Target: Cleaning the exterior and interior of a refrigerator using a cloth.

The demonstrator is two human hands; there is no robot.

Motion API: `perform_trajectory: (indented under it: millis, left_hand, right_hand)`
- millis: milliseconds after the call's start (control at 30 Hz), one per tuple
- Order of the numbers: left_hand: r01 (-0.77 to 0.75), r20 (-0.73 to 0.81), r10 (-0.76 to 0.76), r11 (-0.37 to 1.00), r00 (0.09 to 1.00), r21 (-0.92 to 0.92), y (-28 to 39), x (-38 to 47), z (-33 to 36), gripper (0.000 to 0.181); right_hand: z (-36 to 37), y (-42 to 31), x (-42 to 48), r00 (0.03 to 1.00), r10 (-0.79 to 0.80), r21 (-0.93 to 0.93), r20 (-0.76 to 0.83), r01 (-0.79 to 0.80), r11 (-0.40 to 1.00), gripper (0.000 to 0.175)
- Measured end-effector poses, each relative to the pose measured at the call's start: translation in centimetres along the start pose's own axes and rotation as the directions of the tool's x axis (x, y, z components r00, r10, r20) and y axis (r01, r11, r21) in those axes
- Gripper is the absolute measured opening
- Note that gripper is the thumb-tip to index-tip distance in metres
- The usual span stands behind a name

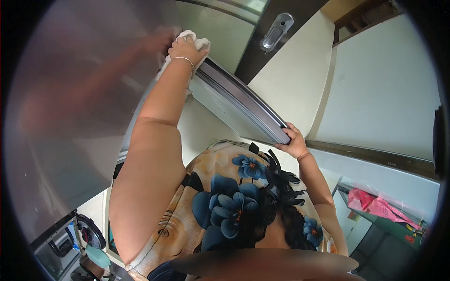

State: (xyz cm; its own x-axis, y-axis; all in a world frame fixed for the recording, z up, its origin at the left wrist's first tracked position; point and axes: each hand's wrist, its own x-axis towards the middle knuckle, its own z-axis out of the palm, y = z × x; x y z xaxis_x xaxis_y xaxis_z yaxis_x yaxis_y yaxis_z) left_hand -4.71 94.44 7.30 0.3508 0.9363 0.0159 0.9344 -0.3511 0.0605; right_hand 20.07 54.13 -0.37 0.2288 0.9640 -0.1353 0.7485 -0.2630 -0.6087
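My left hand point(186, 49) presses a crumpled white cloth point(202, 44) at the far end of an open door point(242, 93), beside a glossy grey panel. The door looks like a refrigerator door, with a grey edge and a ribbed seal. A thin bracelet circles the left wrist. At the door's near end, my right hand point(293, 142) grips the corner, thumb and fingers on opposite sides of it. The glossy panel point(77, 105) fills the left of the view and reflects the left arm. Part of the cloth hangs below the left hand.
A dark-framed door with a metal recessed handle point(277, 31) stands beyond. Pale wall panels point(379, 87) rise at the right. Lower right, pink items point(376, 205) lie on a glass-sided cabinet. Lower left holds a dark round object point(90, 232) and a pale green container point(97, 256).
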Motion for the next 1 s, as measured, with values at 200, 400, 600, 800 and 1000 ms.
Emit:
perform_trajectory:
  millis: [200,400,600,800,1000]
  left_hand:
    - [0.109,-0.025,-0.110,0.992,0.994,-0.059,-0.1,0.3,2.0,0.060]
    - [0.108,-0.006,-0.110,0.987,0.994,-0.119,1.2,-3.2,2.0,0.057]
    - [0.074,0.028,-0.070,0.977,0.997,-0.200,2.4,-7.5,3.2,0.063]
    - [0.058,0.050,-0.049,0.979,0.998,-0.196,5.1,-11.5,3.2,0.064]
    - [-0.042,0.024,0.046,0.987,0.999,-0.153,7.6,-15.6,3.0,0.063]
  right_hand:
    - [-0.3,0.7,0.6,1.000,0.006,-0.011,0.006,-0.006,1.000,0.067]
    - [-0.6,0.8,1.0,0.999,-0.030,-0.039,0.021,0.031,0.999,0.064]
    - [0.1,0.0,2.1,0.997,-0.053,-0.107,0.063,0.059,0.992,0.066]
    - [1.4,2.5,4.5,0.967,-0.217,0.338,0.132,0.162,0.927,0.059]
    - [1.8,-0.9,5.1,0.967,-0.002,0.592,0.253,-0.153,0.791,0.086]
